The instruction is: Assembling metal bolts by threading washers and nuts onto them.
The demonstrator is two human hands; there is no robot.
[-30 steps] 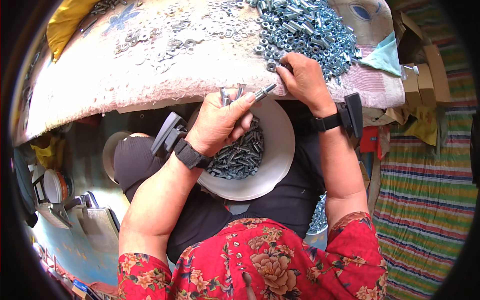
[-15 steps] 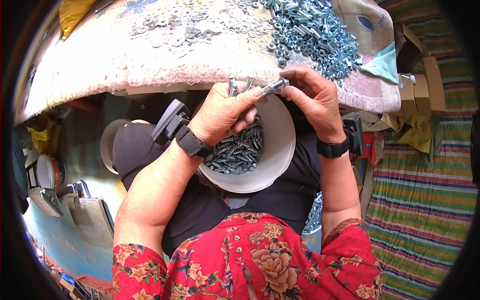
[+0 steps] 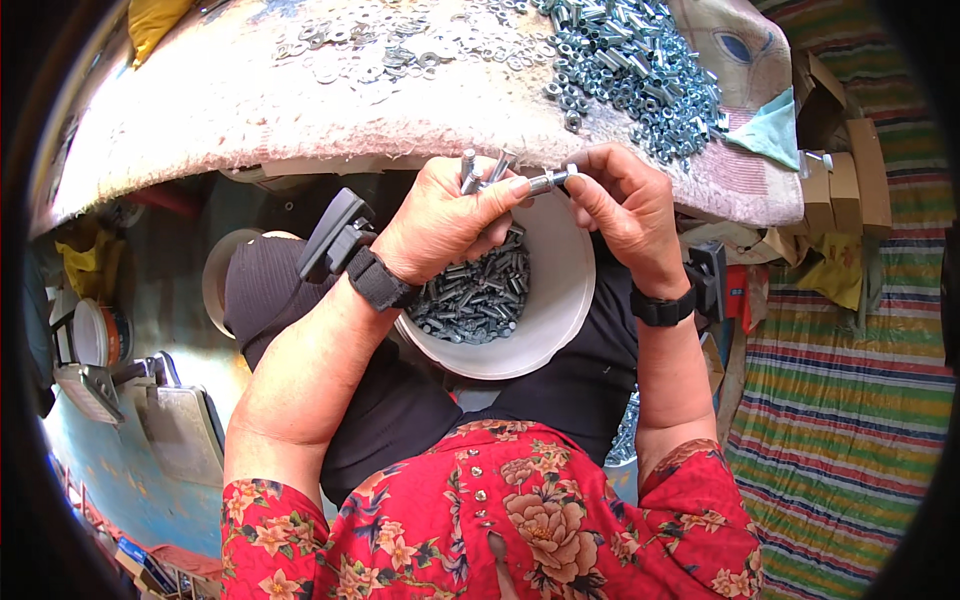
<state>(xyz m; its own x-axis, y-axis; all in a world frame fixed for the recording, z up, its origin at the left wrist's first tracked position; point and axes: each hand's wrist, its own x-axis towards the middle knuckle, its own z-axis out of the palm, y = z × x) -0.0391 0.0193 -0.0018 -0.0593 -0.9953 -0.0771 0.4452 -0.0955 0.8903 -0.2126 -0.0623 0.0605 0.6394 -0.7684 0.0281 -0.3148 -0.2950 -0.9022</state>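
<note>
And there it is, a slim steel bolt [image 3: 545, 184] gripped between the thumb and fingers of the left hand [image 3: 448, 218], its free length running out toward three o'clock — and at that tip the right hand [image 3: 630, 212] pinches, thumb against forefinger. Bright, silvery, nearly level, it has a thicker sleeve-like stretch by the left thumb; the very end is half hidden by fingertips. More bolts [image 3: 469, 168] poke up from the left fist at one o'clock. Seven o'clock of the grip, a pale bucket [image 3: 566, 290] holds darker metal pieces [image 3: 475, 305]; shiny nuts [image 3: 640, 85] heap up at one.
</note>
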